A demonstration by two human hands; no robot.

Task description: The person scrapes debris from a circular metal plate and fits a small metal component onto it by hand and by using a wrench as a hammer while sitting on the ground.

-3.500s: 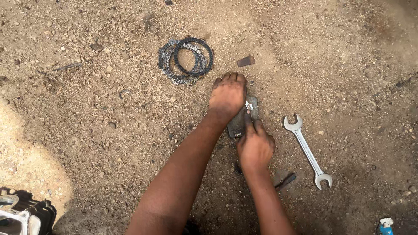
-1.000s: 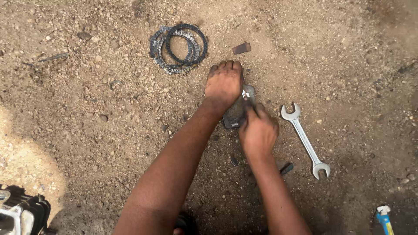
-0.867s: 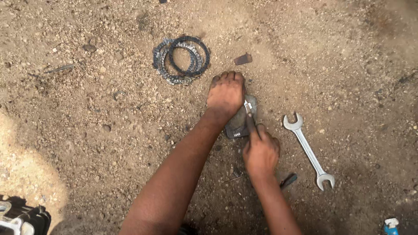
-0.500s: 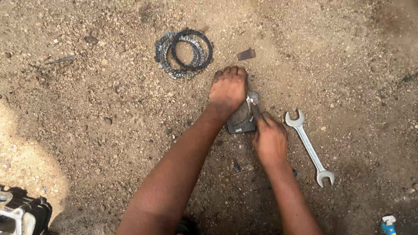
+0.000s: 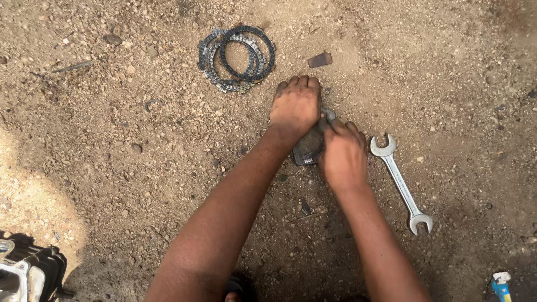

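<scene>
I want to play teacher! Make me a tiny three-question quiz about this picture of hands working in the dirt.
1. True or false: the spanner lies on the dirt beside the right hand.
2. What lies above the left hand? A) rings B) a bucket C) a shoe
3. Fill in: both hands press on a dark ____ part.

Key:
1. True
2. A
3. metal

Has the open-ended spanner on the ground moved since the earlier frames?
No. The spanner keeps its place and angle relative to the stack of rings and the small dark block; only the camera shifts.
</scene>
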